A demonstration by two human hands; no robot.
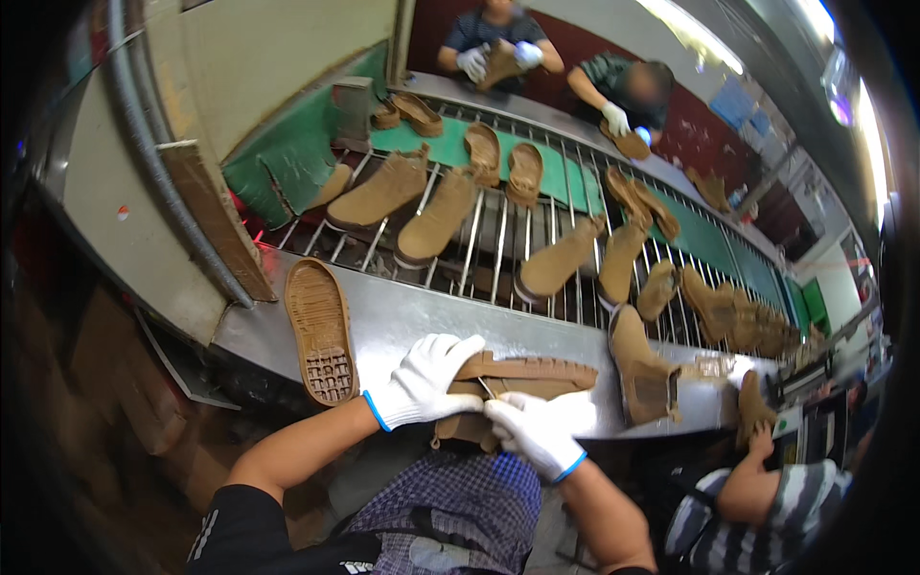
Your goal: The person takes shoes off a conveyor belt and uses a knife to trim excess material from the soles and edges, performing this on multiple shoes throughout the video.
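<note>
Above my lap, a brown ankle boot (pixel 534 386) lies on its side in my hands, its ridged brown sole turned away from me. My left hand (pixel 422 380), in a white glove with a blue cuff, is closed round the heel end. In a matching glove, my right hand (pixel 539 428) pinches a thin pale tool (pixel 488 388) whose end meets the line between sole and upper; its exact kind is not clear. A loose brown sole (pixel 320 331) rests left of my hands on the metal ledge (pixel 450 321). Another boot (pixel 640 369) stands there to the right.
Beyond the ledge, a roller conveyor (pixel 484 254) carries several boots (pixel 381 189) and loose soles (pixel 524 172) on green mats. A panelled machine housing (pixel 287 72) borders it at left. Two gloved co-workers handle footwear across it; a striped-sleeved person (pixel 800 513) sits at right.
</note>
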